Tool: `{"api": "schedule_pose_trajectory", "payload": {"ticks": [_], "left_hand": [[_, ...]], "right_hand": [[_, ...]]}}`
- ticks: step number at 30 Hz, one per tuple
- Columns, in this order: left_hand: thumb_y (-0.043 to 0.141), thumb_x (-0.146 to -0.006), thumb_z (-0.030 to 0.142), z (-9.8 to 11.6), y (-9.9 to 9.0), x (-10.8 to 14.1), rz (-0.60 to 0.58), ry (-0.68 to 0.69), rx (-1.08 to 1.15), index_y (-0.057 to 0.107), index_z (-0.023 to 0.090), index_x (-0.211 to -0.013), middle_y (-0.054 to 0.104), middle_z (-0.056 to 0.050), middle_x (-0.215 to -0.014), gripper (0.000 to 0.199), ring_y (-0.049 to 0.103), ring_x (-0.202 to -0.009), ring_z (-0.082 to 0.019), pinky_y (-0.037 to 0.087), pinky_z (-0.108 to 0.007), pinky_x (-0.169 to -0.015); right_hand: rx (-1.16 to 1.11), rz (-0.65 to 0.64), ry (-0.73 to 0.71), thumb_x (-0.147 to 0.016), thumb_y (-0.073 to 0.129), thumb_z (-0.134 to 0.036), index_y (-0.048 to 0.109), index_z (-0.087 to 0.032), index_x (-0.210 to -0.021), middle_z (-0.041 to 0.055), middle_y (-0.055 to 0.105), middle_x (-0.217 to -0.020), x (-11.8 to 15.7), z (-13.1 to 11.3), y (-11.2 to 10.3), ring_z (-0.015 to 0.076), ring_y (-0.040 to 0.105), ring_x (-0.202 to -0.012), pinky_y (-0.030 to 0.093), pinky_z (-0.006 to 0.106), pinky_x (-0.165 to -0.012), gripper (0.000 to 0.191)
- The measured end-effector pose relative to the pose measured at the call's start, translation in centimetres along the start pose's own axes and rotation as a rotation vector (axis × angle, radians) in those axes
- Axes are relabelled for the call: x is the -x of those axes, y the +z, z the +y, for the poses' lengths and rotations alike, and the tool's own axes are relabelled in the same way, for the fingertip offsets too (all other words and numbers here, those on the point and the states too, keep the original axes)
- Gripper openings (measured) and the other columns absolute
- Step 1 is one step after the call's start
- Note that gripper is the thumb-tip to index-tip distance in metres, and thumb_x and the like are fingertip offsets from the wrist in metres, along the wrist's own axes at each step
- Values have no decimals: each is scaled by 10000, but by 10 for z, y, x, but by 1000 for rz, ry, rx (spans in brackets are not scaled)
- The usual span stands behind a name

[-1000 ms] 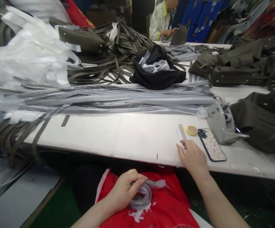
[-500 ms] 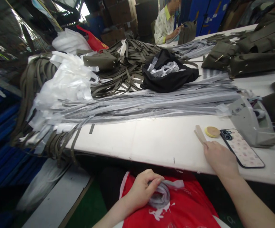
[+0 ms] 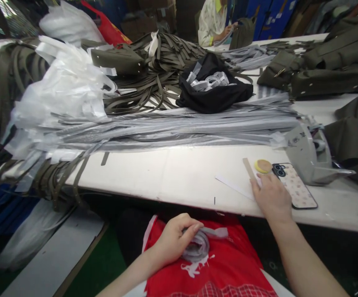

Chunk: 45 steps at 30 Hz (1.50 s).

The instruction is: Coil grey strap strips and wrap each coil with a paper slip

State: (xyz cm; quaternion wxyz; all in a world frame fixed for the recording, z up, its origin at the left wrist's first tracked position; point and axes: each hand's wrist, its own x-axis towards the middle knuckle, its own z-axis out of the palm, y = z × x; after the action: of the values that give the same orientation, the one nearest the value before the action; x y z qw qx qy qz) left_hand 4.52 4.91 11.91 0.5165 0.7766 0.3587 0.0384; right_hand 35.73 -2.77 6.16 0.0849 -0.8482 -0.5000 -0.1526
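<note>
My left hand [image 3: 177,239] is closed on a coiled grey strap [image 3: 200,246] above my lap. The strap's loose end, in a clear wrapping, points right. My right hand [image 3: 271,200] rests at the table's front edge, its fingers pinching a narrow tan strip [image 3: 248,169] that stands up between thumb and fingers. Just beyond those fingers lies a round yellow-rimmed sponge or pad [image 3: 262,166]. A phone in a patterned case [image 3: 296,185] is close on the right. A thin white strip [image 3: 233,186] runs across the table toward my right hand.
Long grey straps [image 3: 179,128] lie across the table behind my hands. Farther back are a black cloth bag [image 3: 216,97] with coiled straps, olive straps [image 3: 172,53] and olive bags [image 3: 330,78]. A grey tape dispenser [image 3: 305,152] stands right. Another person [image 3: 211,24] works opposite.
The view has shifted, so most things sit farther left. My right hand has moved closer to the yellow pad, and a thin white strip now shows beside it. My left hand keeps its hold.
</note>
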Motion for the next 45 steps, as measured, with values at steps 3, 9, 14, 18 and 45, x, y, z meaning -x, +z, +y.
{"api": "schedule_pose_trajectory", "payload": {"ticks": [3,9,14,18,45], "left_hand": [[470,-955,435,0,-3,-2,1,5,0,752,223,-978,653,-31,-841,353,605,-793,-147,445,-238,-744],[486,-942,436,-9,-20,-1,11,-78,-92,763,222,-973,671,-34,-816,351,613,-782,-159,450,-248,-731],[494,-939,402,-14,-25,10,73,-139,-162,759,234,-988,696,-39,-874,318,626,-819,-166,459,-258,-765],[468,-944,392,-13,-26,11,12,-136,-142,756,207,-981,708,-54,-890,344,630,-828,-171,466,-263,-777],[424,-945,400,-25,-22,4,-19,-193,0,749,191,-999,756,-35,-951,390,675,-813,-175,493,-240,-742]], "right_hand": [[126,-54,-34,-919,517,-333,667,-108,-899,136,648,-823,-9,11,3,251,581,-751,384,334,-641,272],[168,-82,-127,-933,466,-215,663,-127,-836,121,641,-765,-9,8,2,235,569,-715,341,331,-608,237],[59,-8,-130,-948,477,-276,681,-163,-928,103,692,-865,-3,7,5,245,591,-801,373,327,-659,235],[-164,-69,-14,-950,456,-290,662,-178,-972,78,731,-870,-3,-4,-8,219,636,-709,397,310,-608,235],[-131,-180,-481,-957,490,-283,624,-238,-1238,74,664,-855,-12,-107,-10,195,564,-692,385,300,-612,314]]}}
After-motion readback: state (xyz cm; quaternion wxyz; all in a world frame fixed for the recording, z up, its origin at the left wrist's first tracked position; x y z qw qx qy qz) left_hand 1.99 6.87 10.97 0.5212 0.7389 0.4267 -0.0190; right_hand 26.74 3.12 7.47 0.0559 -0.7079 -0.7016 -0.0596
